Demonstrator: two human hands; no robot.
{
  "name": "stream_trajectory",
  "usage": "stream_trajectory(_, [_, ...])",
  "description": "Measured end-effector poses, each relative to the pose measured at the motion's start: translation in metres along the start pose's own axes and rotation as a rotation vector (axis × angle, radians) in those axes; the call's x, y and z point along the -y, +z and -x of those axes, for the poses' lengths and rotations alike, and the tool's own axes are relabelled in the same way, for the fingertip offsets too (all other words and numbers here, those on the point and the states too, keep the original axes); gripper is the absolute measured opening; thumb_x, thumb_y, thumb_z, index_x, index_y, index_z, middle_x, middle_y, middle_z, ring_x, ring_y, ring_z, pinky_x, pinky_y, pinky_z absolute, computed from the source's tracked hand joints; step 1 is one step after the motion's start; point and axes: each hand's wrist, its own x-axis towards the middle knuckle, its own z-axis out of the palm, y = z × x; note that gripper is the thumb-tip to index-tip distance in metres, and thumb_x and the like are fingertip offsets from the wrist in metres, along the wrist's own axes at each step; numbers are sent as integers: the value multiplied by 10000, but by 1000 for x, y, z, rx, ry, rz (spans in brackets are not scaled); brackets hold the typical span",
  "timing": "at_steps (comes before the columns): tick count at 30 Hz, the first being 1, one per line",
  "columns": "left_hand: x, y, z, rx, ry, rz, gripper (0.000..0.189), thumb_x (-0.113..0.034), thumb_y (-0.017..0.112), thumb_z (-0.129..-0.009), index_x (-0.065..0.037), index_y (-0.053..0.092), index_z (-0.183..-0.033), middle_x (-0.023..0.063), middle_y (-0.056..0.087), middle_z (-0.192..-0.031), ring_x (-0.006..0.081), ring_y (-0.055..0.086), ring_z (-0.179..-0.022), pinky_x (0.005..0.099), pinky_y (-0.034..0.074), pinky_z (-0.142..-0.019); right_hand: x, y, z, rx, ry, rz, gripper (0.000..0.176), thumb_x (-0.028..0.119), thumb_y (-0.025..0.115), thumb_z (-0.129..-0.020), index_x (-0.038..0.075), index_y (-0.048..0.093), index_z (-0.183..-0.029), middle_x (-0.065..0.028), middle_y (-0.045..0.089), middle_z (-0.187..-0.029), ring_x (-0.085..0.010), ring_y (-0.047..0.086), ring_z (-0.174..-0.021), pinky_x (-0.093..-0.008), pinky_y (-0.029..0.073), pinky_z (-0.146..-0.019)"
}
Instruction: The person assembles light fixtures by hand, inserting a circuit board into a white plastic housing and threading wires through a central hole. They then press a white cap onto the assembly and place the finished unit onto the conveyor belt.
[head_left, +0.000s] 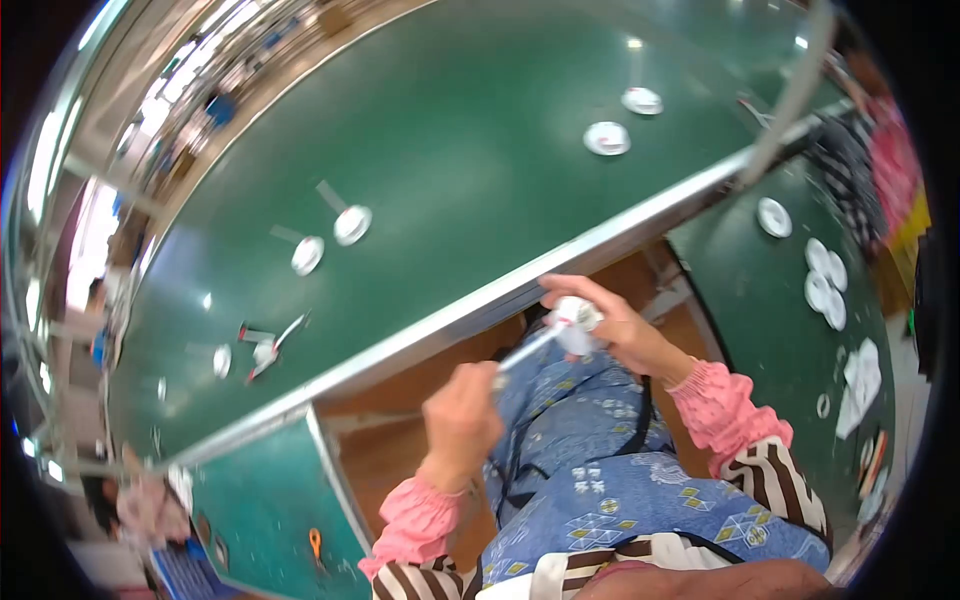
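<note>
Above my lap, my right hand (625, 330) grips a small white rounded piece (577, 318) with a reddish mark on it. From that piece a thin white strip (528, 350) runs down to the left. My left hand (462, 422) is closed in a fist around the far end of the strip. Its fingertips are partly hidden, and blur hides the finer detail of the white piece.
A long green table (450, 180) with a metal edge (480, 300) lies ahead, carrying white round pieces (607, 138), some with clear strips. White discs (825, 280) and a white cloth-like piece (860, 388) lie rightward. Orange-handled scissors (316, 545) rest lower left. Other people (150, 510) sit nearby.
</note>
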Motion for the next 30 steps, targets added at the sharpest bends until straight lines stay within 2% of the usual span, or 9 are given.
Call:
stream_trajectory(2, [3, -10, -25, -22, 4, -74, 288, 120, 552, -767, -12, 624, -1013, 164, 613, -827, 371, 640, -717, 432, 518, -604, 14, -2, 1, -71, -47, 37, 760, 426, 667, -947, 64, 347, -1534, -123, 498, -1345, -188, 569, -1133, -323, 561, -843])
stream_trajectory(5, [12, -18, -75, -75, 42, -186, 181, 60, 573, -851, -37, 615, -999, 149, 618, -866, 372, 633, -741, 422, 506, -614, 20, -16, 12, -278, -15, 59, 689, 400, 638, -978, 63, 379, -1520, -114, 510, -1336, -183, 561, -1155, -316, 539, -863])
stream_trajectory(8, [30, -10, -129, -36, 96, -274, 66, -23, 577, -917, -50, 597, -973, 129, 632, -881, 364, 633, -745, 428, 485, -599, 5, -35, 33, -302, 99, 11, 612, 367, 615, -1001, 63, 421, -1496, -110, 517, -1339, -175, 568, -1144, -306, 533, -852])
stream_trajectory(13, [52, 31, -213, 98, 145, -395, 49, -96, 585, -926, -64, 575, -962, 124, 644, -913, 372, 652, -789, 474, 500, -634, -12, -48, 57, -417, 204, -15, 409, 275, 596, -1010, 1, 595, -1314, -52, 653, -1103, -123, 621, -1009, -233, 510, -756])
stream_trajectory(15, [59, 51, -238, 124, 100, -373, 103, -106, 582, -926, -69, 596, -1021, 131, 652, -934, 375, 653, -887, 492, 510, -696, -9, -47, 64, -444, 215, 4, 355, 199, 587, -993, -2, 617, -1285, -55, 660, -1095, -114, 630, -979, -222, 505, -733])
stream_trajectory(17, [53, 58, -247, 87, 99, -344, 277, -106, 625, -894, -80, 578, -1165, 169, 620, -1094, 383, 659, -926, 486, 545, -724, -8, -44, 67, -491, 214, 16, 316, 140, 574, -972, -6, 642, -1244, -55, 686, -1045, -109, 651, -911, -223, 501, -711])
stream_trajectory(20, [43, 57, -234, -84, 156, -386, 438, -129, 681, -849, -66, 527, -1254, 156, 588, -1095, 370, 646, -911, 454, 527, -761, -22, -50, 72, -516, 198, 32, 303, 143, 563, -978, -9, 650, -1226, -55, 694, -1005, -111, 655, -883, -226, 463, -684])
stream_trajectory(24, [68, 44, -171, -90, 136, -279, 370, -121, 690, -839, -70, 585, -1191, 146, 580, -1050, 345, 621, -913, 447, 509, -790, -46, -61, 82, -557, 276, -13, 260, 147, 583, -990, -4, 659, -1188, -41, 679, -955, -104, 639, -829, -230, 454, -674])
stream_trajectory(30, [184, -34, -62, -66, -423, -513, 299, -110, 660, -850, -106, 652, -1148, 135, 610, -1083, 371, 636, -994, 468, 533, -801, -54, -54, 78, -533, 337, -28, 220, 120, 595, -980, 2, 670, -1150, -35, 678, -933, -89, 638, -797, -216, 456, -658])
